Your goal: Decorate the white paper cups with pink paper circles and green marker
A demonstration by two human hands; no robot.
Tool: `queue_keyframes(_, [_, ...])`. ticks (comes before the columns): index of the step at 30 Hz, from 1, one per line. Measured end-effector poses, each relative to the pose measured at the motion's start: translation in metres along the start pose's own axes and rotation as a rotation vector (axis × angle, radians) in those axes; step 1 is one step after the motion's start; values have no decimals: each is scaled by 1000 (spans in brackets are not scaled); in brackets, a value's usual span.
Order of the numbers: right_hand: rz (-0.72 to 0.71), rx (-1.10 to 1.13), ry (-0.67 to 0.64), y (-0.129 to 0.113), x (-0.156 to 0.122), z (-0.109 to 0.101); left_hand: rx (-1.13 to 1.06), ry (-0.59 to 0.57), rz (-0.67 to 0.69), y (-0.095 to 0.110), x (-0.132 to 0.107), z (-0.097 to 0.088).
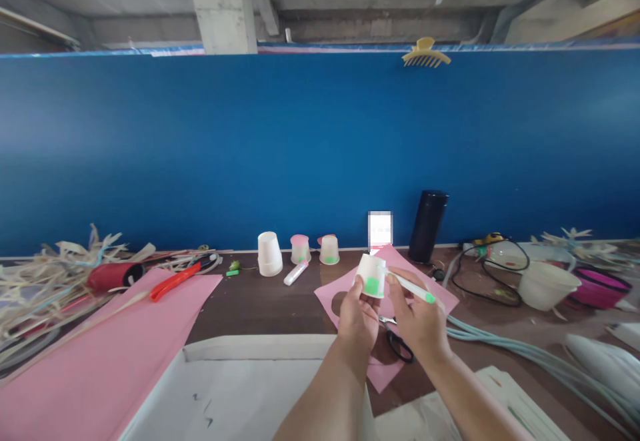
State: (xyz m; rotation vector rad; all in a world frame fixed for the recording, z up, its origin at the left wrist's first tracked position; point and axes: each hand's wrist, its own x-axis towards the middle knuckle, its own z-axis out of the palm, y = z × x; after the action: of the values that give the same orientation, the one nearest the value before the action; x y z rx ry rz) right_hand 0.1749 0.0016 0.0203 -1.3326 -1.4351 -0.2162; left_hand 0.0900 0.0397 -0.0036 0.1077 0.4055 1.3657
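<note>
My left hand (pixel 356 318) is closed around a small white paper cup (pixel 371 274) that has a green square patch on its side, and it holds the cup above a cut pink paper sheet (pixel 345 291). My right hand (pixel 419 321) pinches a white marker with a green tip (pixel 411 288), whose end lies against the cup's upper side. Black-handled scissors (pixel 399 342) lie on the pink paper just below both hands.
Three upturned paper cups (pixel 270 253) and a white glue stick (pixel 295 272) stand near the blue wall. A dark cylinder flask (pixel 427 226), black cable, white bowl (pixel 544 284), pink bowl and pale hoses lie right. A large pink sheet (pixel 100 348), red tool and straw lie left.
</note>
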Motion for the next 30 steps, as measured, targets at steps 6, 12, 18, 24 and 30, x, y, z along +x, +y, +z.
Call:
queue_keyframes(6, [20,12,-25,1,0,0,1,-42,9,-1,1,-3])
queue_keyframes(12, [31,-7,-46,-1,1,0,4,-33,4,-1,0,-1])
queue_keyframes(18, [33,-30,-55,-3,0,-1,1,-37,3,1,-1,0])
queue_keyframes(24, [23,-18,-60,-3,-1,1,1,-56,5,1,0,-2])
queue_keyframes(30, [6,-3,-68,-2,-1,0,-5,-55,5,1,1,-2])
